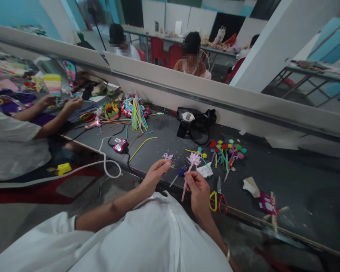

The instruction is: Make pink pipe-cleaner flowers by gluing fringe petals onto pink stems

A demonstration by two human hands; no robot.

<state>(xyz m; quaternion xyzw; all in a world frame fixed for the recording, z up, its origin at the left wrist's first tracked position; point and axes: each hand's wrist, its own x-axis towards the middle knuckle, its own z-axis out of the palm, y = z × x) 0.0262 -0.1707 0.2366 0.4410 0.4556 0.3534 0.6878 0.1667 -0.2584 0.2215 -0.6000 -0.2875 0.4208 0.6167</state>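
Note:
My right hand (197, 187) is closed around the stem of a pale pink pipe-cleaner flower (194, 159), held upright near the table's front edge. To its left, my left hand (156, 174) has its fingers pressed together. Small lilac petal pieces (167, 155) show just beyond those fingertips; whether they are pinched or lie on the table, I cannot tell. Scissors (219, 186) with one yellow and one red handle rest beside my right hand. A dark blue glue gun-like tool (182, 172) and a crumpled white paper (204, 170) lie behind the flower.
Several finished small flowers (225, 151) are heaped at the back right. A black bag (205, 119) stands against the partition (238, 102). Pipe cleaners (138, 117) fan out at back left. A white cable (104, 155) hangs over the edge. A co-worker's hands (70, 105) are at far left.

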